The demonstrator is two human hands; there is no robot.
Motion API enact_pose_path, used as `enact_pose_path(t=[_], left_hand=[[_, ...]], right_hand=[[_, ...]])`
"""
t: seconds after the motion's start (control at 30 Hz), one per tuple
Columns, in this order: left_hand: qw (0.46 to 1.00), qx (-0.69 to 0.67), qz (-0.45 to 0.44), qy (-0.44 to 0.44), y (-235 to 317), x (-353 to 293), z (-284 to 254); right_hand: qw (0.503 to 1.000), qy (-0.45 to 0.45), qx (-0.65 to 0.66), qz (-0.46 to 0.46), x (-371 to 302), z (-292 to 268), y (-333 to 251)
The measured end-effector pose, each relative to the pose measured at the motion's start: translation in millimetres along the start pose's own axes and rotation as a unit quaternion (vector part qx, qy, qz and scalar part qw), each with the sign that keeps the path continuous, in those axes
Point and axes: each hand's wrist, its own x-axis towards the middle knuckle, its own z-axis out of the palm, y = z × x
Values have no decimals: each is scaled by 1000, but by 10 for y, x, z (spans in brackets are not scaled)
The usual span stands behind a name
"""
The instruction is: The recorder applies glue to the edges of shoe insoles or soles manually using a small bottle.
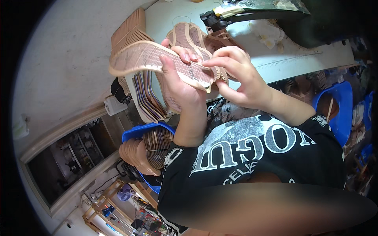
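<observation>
A pinkish-brown shoe insole [138, 58] with a pale edge strip is held above the table, its rounded wide end pointing left. My left hand [182, 84] grips it around the middle, thumb on the near side and fingers over the far edge. My right hand [241, 72] is at the narrow end, thumb and fingers closed on the pleated edge strip there. Right behind lie more edged insoles [182, 34] on the white table [165, 13], partly hidden by my hands.
A fanned stack of tan insoles [130, 29] stands at the far left, with a darker-edged stack [147, 98] nearer. Beyond my right hand is a sewing machine [256, 15]. A blue basket [128, 135] holds tied insole bundles beside me; another blue container [343, 112] is at right.
</observation>
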Motion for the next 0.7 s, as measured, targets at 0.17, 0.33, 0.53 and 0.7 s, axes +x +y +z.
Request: enact_pose_path(t=[0.17,0.33,0.53,0.7], left_hand=[[999,30,-29,12,-73,25,53],[996,69,-18,44,-84,8,94],[993,112,14,39,-91,16,60],[991,120,-66,-4,-87,18,38]], right_hand=[[997,-64,12,37,-10,-96,-17],[997,-50,14,65,-32,10,-8],[987,-50,99,118,-26,37,-6],[950,-79,238,185,-25,12,77]])
